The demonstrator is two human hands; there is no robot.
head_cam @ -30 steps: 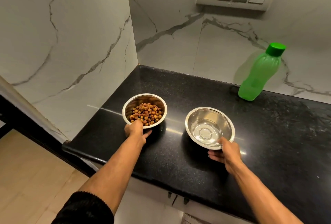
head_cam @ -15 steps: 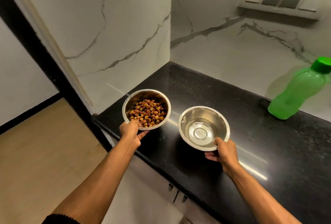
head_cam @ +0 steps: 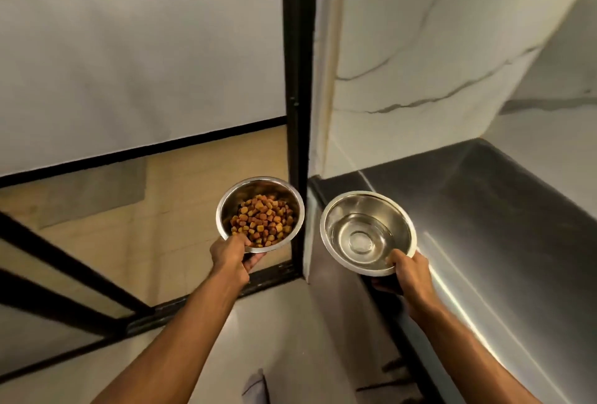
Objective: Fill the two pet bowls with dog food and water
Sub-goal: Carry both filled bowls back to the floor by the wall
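The left hand point(head_cam: 230, 255) holds the steel bowl with dog food point(head_cam: 260, 213) in the air, its fingers pinching the near rim. The right hand point(head_cam: 412, 277) holds the steel bowl with water point(head_cam: 367, 231) the same way, above the edge of the dark counter point(head_cam: 504, 219). No writing can be read on either bowl.

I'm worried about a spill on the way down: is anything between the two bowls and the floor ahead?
Partly. The black door frame post rises just beyond and between the food bowl, held by the left hand, and the water bowl, held by the right hand. The tan floor beyond the food bowl looks bare.
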